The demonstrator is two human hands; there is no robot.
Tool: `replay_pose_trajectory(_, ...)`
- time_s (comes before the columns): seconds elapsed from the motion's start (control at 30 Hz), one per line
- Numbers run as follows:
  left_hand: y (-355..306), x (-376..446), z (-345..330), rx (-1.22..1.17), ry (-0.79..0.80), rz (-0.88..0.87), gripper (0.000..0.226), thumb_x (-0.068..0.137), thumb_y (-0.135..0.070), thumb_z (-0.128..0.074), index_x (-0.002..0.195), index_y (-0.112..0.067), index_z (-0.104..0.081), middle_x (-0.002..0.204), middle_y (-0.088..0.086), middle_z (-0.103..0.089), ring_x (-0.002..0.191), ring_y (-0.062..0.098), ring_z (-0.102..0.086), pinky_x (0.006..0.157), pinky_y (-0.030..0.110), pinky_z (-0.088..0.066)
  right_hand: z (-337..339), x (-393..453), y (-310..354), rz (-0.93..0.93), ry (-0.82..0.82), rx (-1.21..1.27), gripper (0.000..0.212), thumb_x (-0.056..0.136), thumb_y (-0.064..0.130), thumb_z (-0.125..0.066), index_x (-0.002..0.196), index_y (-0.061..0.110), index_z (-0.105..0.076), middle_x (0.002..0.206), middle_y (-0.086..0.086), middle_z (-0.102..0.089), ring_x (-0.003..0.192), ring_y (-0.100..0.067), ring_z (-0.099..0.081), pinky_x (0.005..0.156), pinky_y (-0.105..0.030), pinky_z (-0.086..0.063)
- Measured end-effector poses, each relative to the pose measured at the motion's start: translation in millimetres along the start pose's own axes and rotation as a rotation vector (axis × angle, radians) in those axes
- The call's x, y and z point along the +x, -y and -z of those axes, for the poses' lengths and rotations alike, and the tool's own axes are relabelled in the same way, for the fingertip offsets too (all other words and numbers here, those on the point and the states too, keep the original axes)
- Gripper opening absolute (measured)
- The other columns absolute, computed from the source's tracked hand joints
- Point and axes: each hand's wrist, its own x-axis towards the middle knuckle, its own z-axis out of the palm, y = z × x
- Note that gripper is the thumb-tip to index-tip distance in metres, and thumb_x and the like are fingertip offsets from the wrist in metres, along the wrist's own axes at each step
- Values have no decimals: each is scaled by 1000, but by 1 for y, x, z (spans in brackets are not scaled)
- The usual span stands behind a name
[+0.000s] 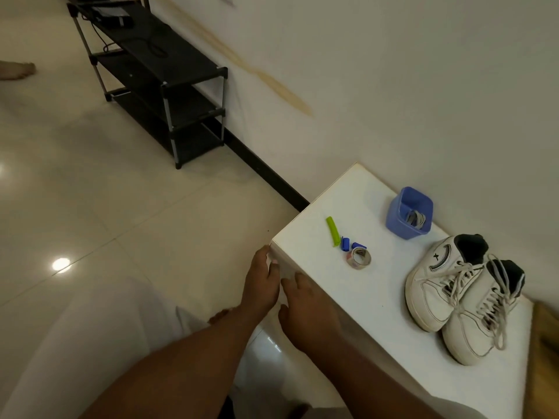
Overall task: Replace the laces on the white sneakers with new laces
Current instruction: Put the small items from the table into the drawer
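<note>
I see the white sneakers (462, 300) standing side by side on the white counter (372, 300), toes toward me, heels toward the wall. Both are scuffed, with dark stitching, black collars and greyish-white laces (472, 285) threaded through the eyelets, the loose ends trailing over the uppers. Taking the sneakers as my landmark: beyond them, near the wall, stands a blue tub (409, 213) with a coil of grey lace-like material inside. To their left, well apart, lie a roll of clear tape (359, 257), two small blue clips (351, 244) just beside the tape, and a green clip (332, 231) a little farther on.

My hands are at the counter's near-left edge, far left of the sneakers. My left hand (261, 281) curls its fingers around the corner of the counter, gripping it. My right hand (305, 313) rests just beside it on the counter's rim, fingers loosely spread and holding nothing. The two hands are nearly touching.
</note>
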Motion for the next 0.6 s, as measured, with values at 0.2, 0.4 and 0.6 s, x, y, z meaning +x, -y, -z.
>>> replay_pose_trajectory(0.2, -1, 13, 2, -72, -7, 18, 29, 107, -29, -36, 130, -27, -54, 125, -11, -59, 115, 7, -56, 94, 21, -44, 5, 2, -7, -4, -26, 37, 44, 97, 36, -49, 140, 27, -49, 136, 3, -55, 114, -17, -59, 87, -31, -54)
replay_pose_trajectory(0.4, 1, 17, 6, -92, 65, 79, 37, 103, -48, -32, 132, -40, -52, 127, -20, -60, 117, 3, -56, 104, 34, -45, 6, 5, -14, -20, -9, 67, 43, 99, 35, -48, 141, 28, -49, 140, 4, -54, 115, -16, -59, 89, -29, -52)
replay_pose_trajectory(0.6, -4, 17, 15, -3, 41, 110, 44, 90, -67, -25, 116, -49, -56, 112, -26, -64, 109, 3, -59, 106, 44, -44, 8, 7, -10, -15, -11, 74, 42, 98, 37, -48, 139, 28, -50, 136, 4, -54, 111, -17, -60, 84, -29, -52)
